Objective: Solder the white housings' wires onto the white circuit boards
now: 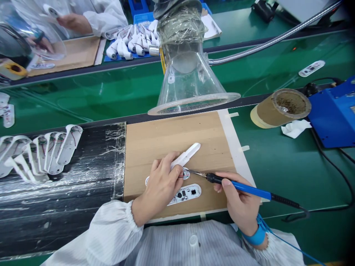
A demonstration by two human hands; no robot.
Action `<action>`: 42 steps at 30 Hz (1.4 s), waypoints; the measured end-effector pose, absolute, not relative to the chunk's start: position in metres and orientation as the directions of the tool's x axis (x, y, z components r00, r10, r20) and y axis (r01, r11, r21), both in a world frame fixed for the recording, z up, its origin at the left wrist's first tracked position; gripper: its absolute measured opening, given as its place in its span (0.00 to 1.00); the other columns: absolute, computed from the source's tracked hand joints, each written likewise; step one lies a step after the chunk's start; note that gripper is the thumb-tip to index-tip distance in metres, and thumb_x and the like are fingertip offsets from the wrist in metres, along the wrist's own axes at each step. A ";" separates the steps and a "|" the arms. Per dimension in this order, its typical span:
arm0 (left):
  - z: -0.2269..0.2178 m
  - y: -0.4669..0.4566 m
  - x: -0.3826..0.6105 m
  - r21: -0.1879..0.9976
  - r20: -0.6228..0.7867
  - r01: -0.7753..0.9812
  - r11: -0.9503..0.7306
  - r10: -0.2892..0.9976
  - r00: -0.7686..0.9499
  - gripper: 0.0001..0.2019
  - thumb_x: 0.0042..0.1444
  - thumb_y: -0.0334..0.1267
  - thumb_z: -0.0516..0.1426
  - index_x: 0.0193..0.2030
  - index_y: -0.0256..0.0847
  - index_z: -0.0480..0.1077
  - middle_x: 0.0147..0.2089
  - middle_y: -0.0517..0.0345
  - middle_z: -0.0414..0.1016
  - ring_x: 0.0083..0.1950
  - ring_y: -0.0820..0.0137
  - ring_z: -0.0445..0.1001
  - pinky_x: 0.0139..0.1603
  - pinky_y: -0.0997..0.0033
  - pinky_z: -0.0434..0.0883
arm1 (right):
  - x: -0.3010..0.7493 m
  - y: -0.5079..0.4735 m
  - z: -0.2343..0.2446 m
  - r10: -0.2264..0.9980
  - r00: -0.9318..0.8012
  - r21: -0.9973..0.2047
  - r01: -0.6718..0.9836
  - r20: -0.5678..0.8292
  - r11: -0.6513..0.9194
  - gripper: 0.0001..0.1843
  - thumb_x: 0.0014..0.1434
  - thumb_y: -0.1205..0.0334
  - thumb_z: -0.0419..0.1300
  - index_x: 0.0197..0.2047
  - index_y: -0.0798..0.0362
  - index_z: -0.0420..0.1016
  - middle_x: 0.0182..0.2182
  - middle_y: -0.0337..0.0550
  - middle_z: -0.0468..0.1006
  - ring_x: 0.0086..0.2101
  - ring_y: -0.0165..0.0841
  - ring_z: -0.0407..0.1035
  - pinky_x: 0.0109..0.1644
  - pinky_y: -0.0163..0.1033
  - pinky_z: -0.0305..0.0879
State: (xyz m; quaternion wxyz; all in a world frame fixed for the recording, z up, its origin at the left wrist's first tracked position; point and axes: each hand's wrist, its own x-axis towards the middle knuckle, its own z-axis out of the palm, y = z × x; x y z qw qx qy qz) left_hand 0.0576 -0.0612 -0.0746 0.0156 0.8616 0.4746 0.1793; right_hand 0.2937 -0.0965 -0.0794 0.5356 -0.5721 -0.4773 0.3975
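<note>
Nearest the camera, a striped smock [177, 244] faces the green surface [277, 166], with a black mat [69, 210] at left and a cardboard sheet [163, 133] in the middle. A clear hood [194, 83] hangs over the sheet's far edge, beyond the hands and out of the iron's line. At far right stands a blue box [330, 122], a brown pot [264, 111] beside it; white shells [65, 147] lie fanned on the mat.

The left hand [163, 181] lies palm down on the sheet, fingers bent over the near end of a white casing [190, 152]; whether it pinches or only presses cannot be told. The right hand [240, 197] is closed round the blue grip of an iron [249, 189], pen-fashion.

The far board [186, 174] runs roughly left to right under the left hand, rising slightly rightward, with only its ends in sight. Its right end lies leftward of the right hand, and the iron reaches toward it nearly along that axis, tip at or just above it; contact is unclear. The near board [191, 192] lies almost parallel, on the smock side. The left hand, much nearer, blocks the far board's middle and the near board's left end. Smallest, a thin red wire shows by the left thumb.
</note>
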 end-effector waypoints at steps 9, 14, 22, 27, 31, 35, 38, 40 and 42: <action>-0.076 -0.061 0.059 0.200 0.302 0.812 -0.548 0.823 0.481 0.06 0.69 0.27 0.55 0.42 0.41 0.68 0.64 0.37 0.74 0.55 0.55 0.77 0.46 0.57 0.65 | 0.296 -0.100 -0.084 0.970 0.236 -0.993 0.112 0.054 0.028 0.07 0.70 0.60 0.65 0.44 0.48 0.87 0.25 0.38 0.85 0.24 0.32 0.81 0.30 0.33 0.78; -0.076 -0.060 0.059 0.201 0.294 0.817 -0.541 0.829 0.477 0.05 0.70 0.28 0.55 0.42 0.41 0.69 0.64 0.37 0.74 0.51 0.57 0.77 0.46 0.57 0.66 | 0.298 -0.101 -0.086 0.967 0.251 -0.995 0.095 0.046 0.023 0.07 0.70 0.61 0.65 0.45 0.48 0.87 0.24 0.38 0.85 0.25 0.32 0.82 0.31 0.32 0.77; -0.076 -0.062 0.057 0.223 0.267 0.815 -0.535 0.837 0.477 0.06 0.69 0.26 0.55 0.43 0.41 0.69 0.63 0.39 0.75 0.57 0.54 0.77 0.48 0.56 0.67 | 0.297 -0.101 -0.087 0.960 0.276 -0.997 0.064 0.053 0.037 0.08 0.70 0.61 0.65 0.44 0.49 0.88 0.28 0.41 0.86 0.25 0.33 0.81 0.30 0.36 0.78; -0.072 -0.064 0.054 0.306 0.271 0.797 -0.521 0.850 0.452 0.07 0.71 0.30 0.56 0.52 0.42 0.70 0.63 0.41 0.73 0.58 0.54 0.75 0.55 0.52 0.70 | 0.298 -0.101 -0.089 0.953 0.297 -0.998 0.053 0.052 0.038 0.08 0.70 0.61 0.65 0.44 0.49 0.88 0.29 0.41 0.86 0.26 0.33 0.81 0.30 0.36 0.78; -0.068 -0.069 0.052 0.465 0.261 0.740 -0.486 0.874 0.411 0.08 0.72 0.31 0.57 0.55 0.44 0.70 0.65 0.44 0.71 0.62 0.56 0.73 0.61 0.52 0.72 | 0.298 -0.102 -0.089 0.953 0.298 -0.998 0.044 0.049 0.038 0.08 0.71 0.60 0.65 0.44 0.48 0.88 0.29 0.40 0.86 0.26 0.33 0.81 0.30 0.36 0.78; -0.066 -0.071 0.050 0.546 0.253 0.699 -0.462 0.886 0.388 0.08 0.73 0.29 0.57 0.54 0.45 0.69 0.65 0.46 0.70 0.64 0.58 0.73 0.62 0.53 0.73 | 0.298 -0.101 -0.088 0.951 0.304 -0.998 0.048 0.053 0.040 0.09 0.71 0.59 0.65 0.44 0.49 0.88 0.29 0.41 0.85 0.26 0.33 0.80 0.30 0.36 0.77; -0.064 -0.071 0.049 0.568 0.251 0.678 -0.468 0.882 0.399 0.08 0.73 0.28 0.56 0.54 0.45 0.69 0.66 0.45 0.69 0.66 0.58 0.72 0.63 0.52 0.73 | 0.298 -0.101 -0.088 0.948 0.313 -0.997 0.052 0.063 0.050 0.09 0.71 0.59 0.65 0.44 0.49 0.88 0.28 0.41 0.85 0.26 0.33 0.80 0.29 0.37 0.77; -0.063 -0.071 0.048 0.577 0.246 0.670 -0.467 0.882 0.402 0.08 0.73 0.28 0.56 0.53 0.45 0.69 0.66 0.45 0.68 0.68 0.57 0.71 0.64 0.49 0.73 | 0.298 -0.101 -0.087 0.948 0.312 -0.997 0.054 0.060 0.045 0.09 0.71 0.59 0.65 0.44 0.49 0.88 0.28 0.40 0.85 0.26 0.34 0.80 0.29 0.37 0.77; -0.063 -0.070 0.048 0.589 0.236 0.667 -0.456 0.887 0.397 0.08 0.73 0.28 0.56 0.53 0.46 0.69 0.66 0.45 0.68 0.68 0.56 0.71 0.65 0.48 0.73 | 0.298 -0.101 -0.087 0.948 0.313 -0.998 0.056 0.052 0.037 0.09 0.71 0.58 0.65 0.44 0.49 0.88 0.28 0.40 0.85 0.26 0.34 0.80 0.29 0.38 0.77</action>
